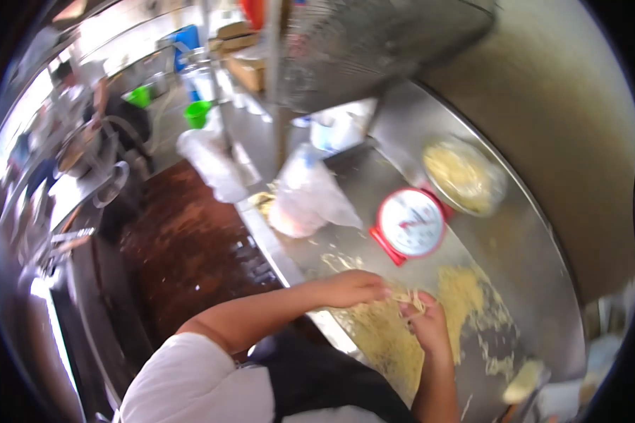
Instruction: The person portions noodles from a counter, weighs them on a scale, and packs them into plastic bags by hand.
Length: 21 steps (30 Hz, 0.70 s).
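Note:
Pale yellow noodle strands [410,302] stretch between my two hands above the metal counter. My right hand [429,321] has its fingers closed around the strands. From the left, my left hand [356,287] reaches in with its fingertips pressed together at the end of the same strands. Below both hands lies a wide spread of yellow crumbly flour or noodle bits [388,338]. A red scale [412,222] with a round white dial stands just beyond my hands. On or behind it rests a clear-wrapped bowl [464,176] of yellow noodles.
A pinkish-white plastic bag [307,201] stands on the counter's left side. Above hangs a dark wire shelf [374,49] on a metal post. The reddish wet floor [183,247] lies left, with another person [92,113] farther back. Green containers [197,113] are blurred in the background.

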Tool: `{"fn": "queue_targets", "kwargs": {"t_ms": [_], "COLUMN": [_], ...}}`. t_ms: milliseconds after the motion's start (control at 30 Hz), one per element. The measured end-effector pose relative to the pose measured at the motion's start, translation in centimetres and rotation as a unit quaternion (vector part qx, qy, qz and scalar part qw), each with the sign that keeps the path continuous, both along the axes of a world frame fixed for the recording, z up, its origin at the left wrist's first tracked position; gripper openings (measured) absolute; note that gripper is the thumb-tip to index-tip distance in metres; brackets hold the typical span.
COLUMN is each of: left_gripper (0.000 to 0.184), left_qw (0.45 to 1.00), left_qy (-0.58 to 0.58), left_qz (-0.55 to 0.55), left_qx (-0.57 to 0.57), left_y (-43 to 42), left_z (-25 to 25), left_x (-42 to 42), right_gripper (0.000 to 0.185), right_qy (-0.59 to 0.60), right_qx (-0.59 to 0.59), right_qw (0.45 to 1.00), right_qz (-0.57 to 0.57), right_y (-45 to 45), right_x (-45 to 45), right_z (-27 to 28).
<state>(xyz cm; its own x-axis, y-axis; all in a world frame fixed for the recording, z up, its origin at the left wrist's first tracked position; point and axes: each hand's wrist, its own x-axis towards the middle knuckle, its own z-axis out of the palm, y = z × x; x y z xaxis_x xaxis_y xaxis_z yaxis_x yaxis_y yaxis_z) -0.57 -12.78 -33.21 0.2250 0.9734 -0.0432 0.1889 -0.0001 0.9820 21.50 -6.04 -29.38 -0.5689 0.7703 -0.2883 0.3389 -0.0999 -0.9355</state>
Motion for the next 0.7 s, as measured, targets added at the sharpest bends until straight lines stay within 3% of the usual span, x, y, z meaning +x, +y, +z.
{"fn": "queue_targets", "kwargs": {"t_ms": [33,100,167,267,367,433,500,600,667,700], "left_gripper": [0.039,0.043,0.045,0.042,0.038,0.037,0.038,0.031,0.026,0.026], "left_qw": [0.998,0.997,0.971,0.917,0.925,0.936,0.962,0.923,0.89,0.861], "left_qy": [-0.036,0.071,0.228,0.389,0.376,0.345,0.25,0.084,0.129,0.158], "left_qz": [0.015,0.008,0.069,-0.052,-0.035,-0.021,0.071,0.257,0.284,0.302], "left_qx": [-0.048,-0.036,-0.001,-0.069,0.045,0.073,0.083,0.273,0.334,0.377], "left_y": [0.1,0.8,-0.4,0.0,1.0,3.3,5.9,11.3,15.0,17.2], "left_z": [-1.3,-4.7,-6.1,-7.2,-7.5,-3.7,4.4,13.3,17.5,18.7], "left_x": [0.3,1.3,1.5,1.5,1.2,0.3,-0.3,-0.5,-0.4,-0.1], "right_gripper": [0.025,0.028,0.032,0.034,0.032,0.029,0.027,0.023,0.022,0.021], "right_qy": [-0.005,0.013,0.068,0.199,0.218,0.303,0.329,0.377,0.408,0.418], "right_qx": [-0.009,-0.022,-0.043,-0.03,-0.021,0.014,0.044,0.019,0.011,0.021], "right_qw": [1.0,0.989,0.974,0.972,0.963,0.935,0.915,0.923,0.912,0.907], "right_qz": [-0.011,-0.144,-0.211,-0.122,-0.157,-0.185,-0.229,-0.076,0.043,0.045], "right_y": [0.1,-0.4,-0.1,1.7,2.4,3.4,4.7,8.9,11.3,12.3], "right_x": [0.9,2.4,2.1,3.6,4.7,3.8,2.6,1.8,0.1,-1.0], "right_z": [0.5,2.0,3.5,5.0,8.8,11.4,14.4,18.2,20.6,21.6]}}
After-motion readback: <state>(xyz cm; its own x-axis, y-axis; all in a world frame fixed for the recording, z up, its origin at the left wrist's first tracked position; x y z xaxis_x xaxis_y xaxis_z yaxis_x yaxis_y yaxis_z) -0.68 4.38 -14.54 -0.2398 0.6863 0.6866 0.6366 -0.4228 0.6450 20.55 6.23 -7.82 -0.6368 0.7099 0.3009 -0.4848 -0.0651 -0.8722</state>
